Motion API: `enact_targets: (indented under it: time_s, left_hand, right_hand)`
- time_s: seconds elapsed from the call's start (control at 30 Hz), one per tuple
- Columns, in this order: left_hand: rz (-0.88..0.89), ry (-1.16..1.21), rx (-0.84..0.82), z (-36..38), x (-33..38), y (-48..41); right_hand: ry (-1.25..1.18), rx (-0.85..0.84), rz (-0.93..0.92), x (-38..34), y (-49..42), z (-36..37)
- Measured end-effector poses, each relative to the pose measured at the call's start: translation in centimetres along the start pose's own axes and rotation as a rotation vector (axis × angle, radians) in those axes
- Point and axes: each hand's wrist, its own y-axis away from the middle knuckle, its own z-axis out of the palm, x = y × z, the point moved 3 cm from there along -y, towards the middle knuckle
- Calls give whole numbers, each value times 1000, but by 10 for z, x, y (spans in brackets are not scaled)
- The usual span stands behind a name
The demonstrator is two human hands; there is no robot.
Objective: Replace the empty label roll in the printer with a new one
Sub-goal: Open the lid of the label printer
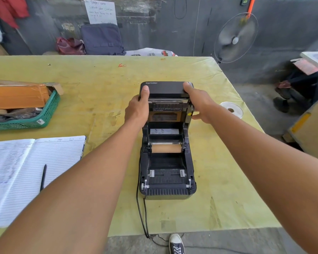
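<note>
Your left hand (137,109) and right hand (198,103) gripped the raised lid (165,88) of a black Xprinter label printer (166,178) that stood open on a yellow-green table (103,85), each hand's fingers wrapped and clamped on one side edge of the lid, the left thumb laid flat on its top face. Inside the open bay, a bare brown cardboard core (166,148) sat across the roll holder, with no labels seen on it. A fresh white label roll (232,109) lay flat on the table just right of your right hand, near the table's edge and apart from the printer. A black cable (141,208) ran from the printer's near left corner down over the table's front edge to the floor. At left, an open ruled notebook (26,173) lay with a black pen (43,177) resting on its page, and beyond it a green plastic basket (44,114) held a brown cardboard box (17,96). A standing fan (235,38) stood past the table's far right corner, and one dark sneaker (176,243) showed on the floor below the table's front edge.
</note>
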Motion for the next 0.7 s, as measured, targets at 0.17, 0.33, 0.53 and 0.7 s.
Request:
enact_targets:
  time_s: [0.17, 0.33, 0.53, 0.7]
  left_hand:
    - [-57, 48, -85, -4, 2, 8]
    - [45, -62, 249, -24, -15, 20]
    - [160, -518, -414, -2, -78, 42]
    - [239, -514, -389, 21, -99, 40]
  right_hand:
    - [-74, -14, -53, 16, 4, -2]
    - [109, 318, -146, 47, 15, -24]
    - [783, -282, -161, 102, 30, -3]
    - [852, -224, -270, 116, 23, 17]
